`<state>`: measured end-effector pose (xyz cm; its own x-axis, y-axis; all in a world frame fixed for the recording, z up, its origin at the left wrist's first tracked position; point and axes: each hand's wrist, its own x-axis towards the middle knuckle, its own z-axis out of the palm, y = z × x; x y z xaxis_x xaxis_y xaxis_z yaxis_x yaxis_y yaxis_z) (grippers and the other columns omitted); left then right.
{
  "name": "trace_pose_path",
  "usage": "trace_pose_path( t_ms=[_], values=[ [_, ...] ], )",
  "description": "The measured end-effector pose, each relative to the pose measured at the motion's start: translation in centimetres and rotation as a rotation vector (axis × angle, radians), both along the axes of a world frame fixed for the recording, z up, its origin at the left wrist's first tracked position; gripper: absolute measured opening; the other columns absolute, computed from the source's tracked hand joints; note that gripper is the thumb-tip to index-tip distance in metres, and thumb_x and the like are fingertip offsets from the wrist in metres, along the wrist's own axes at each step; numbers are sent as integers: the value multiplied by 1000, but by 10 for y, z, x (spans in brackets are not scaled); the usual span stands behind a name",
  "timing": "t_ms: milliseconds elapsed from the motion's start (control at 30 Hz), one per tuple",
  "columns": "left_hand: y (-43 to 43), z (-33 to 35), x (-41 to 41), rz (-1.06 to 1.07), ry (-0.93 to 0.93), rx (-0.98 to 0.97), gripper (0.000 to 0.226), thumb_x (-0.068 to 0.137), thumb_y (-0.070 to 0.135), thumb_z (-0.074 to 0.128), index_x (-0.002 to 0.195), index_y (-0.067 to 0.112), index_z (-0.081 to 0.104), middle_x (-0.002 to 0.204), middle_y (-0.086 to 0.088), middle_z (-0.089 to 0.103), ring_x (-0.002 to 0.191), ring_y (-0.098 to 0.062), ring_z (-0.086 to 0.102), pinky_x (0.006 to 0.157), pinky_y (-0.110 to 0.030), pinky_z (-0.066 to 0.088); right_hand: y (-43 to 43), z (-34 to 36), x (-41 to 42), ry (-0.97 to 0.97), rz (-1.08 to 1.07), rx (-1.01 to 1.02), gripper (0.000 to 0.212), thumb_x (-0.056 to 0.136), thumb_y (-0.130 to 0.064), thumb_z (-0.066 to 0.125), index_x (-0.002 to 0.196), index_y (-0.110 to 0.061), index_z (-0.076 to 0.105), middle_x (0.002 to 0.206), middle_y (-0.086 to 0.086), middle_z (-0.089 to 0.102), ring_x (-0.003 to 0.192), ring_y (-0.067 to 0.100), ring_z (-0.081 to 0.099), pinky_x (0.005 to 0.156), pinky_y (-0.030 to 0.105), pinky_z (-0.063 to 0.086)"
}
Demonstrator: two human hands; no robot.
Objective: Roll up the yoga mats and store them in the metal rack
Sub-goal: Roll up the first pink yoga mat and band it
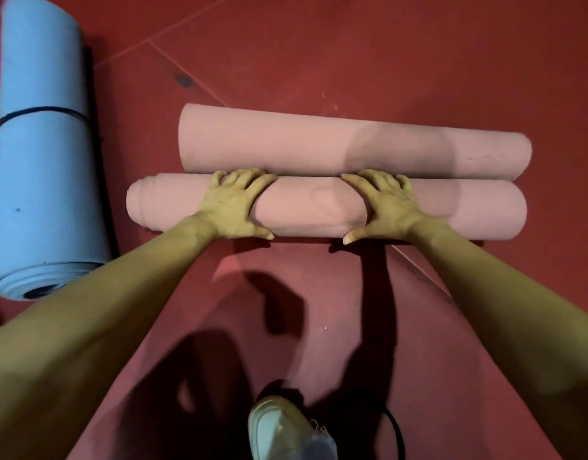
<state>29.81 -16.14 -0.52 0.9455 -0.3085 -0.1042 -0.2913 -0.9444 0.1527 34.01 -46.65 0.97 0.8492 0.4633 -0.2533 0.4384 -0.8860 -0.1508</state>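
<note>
**Both hands on the near pink roll**

Left hand and right hand sit side by side on the near pink mat, apart. Fingers are spread and curled over its top, thumbs pressed on its near side low by the floor. Each hand grips the roll.

The roll lies left to right on the red floor. A flat pink strip runs from it toward the near side, between the forearms, shadowed.

The far pink mat, also rolled, lies parallel and touching, set a bit further right.

The blue mat lies well apart at far left, rolled, running near to far, with a black band around it.

A white shoe stands on the strip at the near edge.
</note>
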Motion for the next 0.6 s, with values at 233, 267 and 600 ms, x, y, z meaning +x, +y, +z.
trace_pose_path(
  t_ms=[233, 267, 600],
  values=[
    [-2, 10, 3, 34, 19, -80, 112, 44, 69, 76, 142, 29, 41, 142, 0, 46, 130, -23, 40, 104, -39, 22, 6, 2, 2, -31, -24, 31, 117, 43, -77, 70, 144, -38, 27, 141, 3, 35, 133, 22, 28, 107, 46, 16],
    [-3, 11, 2, 34, 12, -81, 111, 43, 68, 77, 141, 28, 42, 141, -1, 47, 129, -24, 41, 103, -38, 22, 7, 3, 1, -46, -19, 31, 113, 45, -72, 75, 143, -38, 29, 138, 3, 37, 131, 22, 31, 106, 46, 18],
    [-7, 8, -76, 32, 12, -135, 107, 42, 83, 48, 134, 26, 51, 132, -2, 55, 115, -28, 51, 89, -42, 31, -2, 6, -61, 7, 51, 16, 117, 37, -86, 49, 141, -33, 38, 129, 0, 45, 121, 22, 41, 99, 44, 26]
  ],
)
